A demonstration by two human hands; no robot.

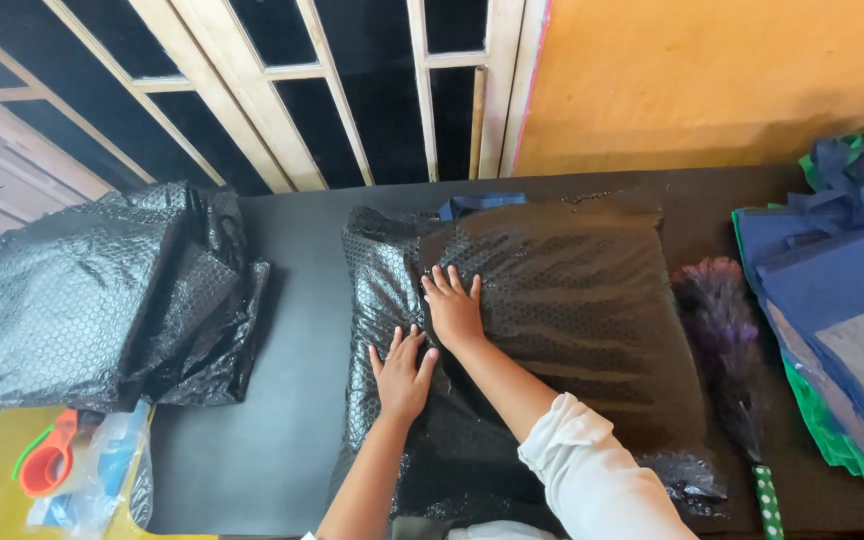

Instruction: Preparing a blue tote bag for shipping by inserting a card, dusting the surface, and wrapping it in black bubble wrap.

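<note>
**Pressing the black bubble-wrap parcel flat**

Both hands are flat, fingers spread, gripping nothing. The left hand point(401, 375) presses the near-left part of the black bubble-wrap parcel point(562, 300); the right hand point(453, 310) lies just beyond it, palm down near the wrap's overlapping edge. The parcel sits mid-table on the dark table top point(292, 400); a blue strap point(479, 204) pokes out at its far edge.

Judgement: doing this well likely means keeping both palms wide and weight even, smoothing outward from the overlap so it lies flat without bunching.

Packages around it:
- Left: heap of loose black bubble wrap point(82, 300), crumpled, touching the table's left edge.
- Near-left corner: orange tape dispenser point(47, 465) on a yellow surface, beside a clear plastic bag point(102, 480).
- Right: stack of blue and green fabric bags point(842, 290), flat.
- Between parcel and stack: purple-black feather duster point(727, 340), green-spotted handle toward the person.

No labels or signs are visible.
</note>
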